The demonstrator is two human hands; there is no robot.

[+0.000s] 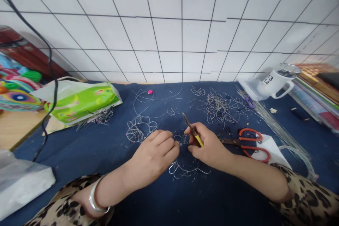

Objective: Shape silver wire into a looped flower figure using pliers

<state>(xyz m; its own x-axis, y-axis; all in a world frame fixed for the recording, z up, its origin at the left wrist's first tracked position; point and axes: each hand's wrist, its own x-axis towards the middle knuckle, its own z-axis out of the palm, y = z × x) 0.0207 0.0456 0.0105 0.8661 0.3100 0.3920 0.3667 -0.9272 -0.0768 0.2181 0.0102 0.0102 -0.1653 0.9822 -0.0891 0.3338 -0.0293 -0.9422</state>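
My left hand (156, 157) is closed, its fingertips pinching the edge of a looped wire ring (186, 171) with small pink beads. In my right hand (209, 144) are small yellow-handled pliers (194, 132), their dark tips pointing up and away to the left. The right fingers wrap around the handle beside the same ring, and part of the ring is hidden behind both hands. Just beyond my left hand lies another beaded wire ring (140, 130) on the dark blue cloth (159, 197).
Red-handled scissors (254, 146) lie right of my right hand. Behind them are a wire tangle (218, 106), long straight wires (280, 127) and a white mug (278, 81). A green tissue pack (84, 102) sits left, near a hanging black cable (51, 67). A tiled wall (169, 35) closes the back.
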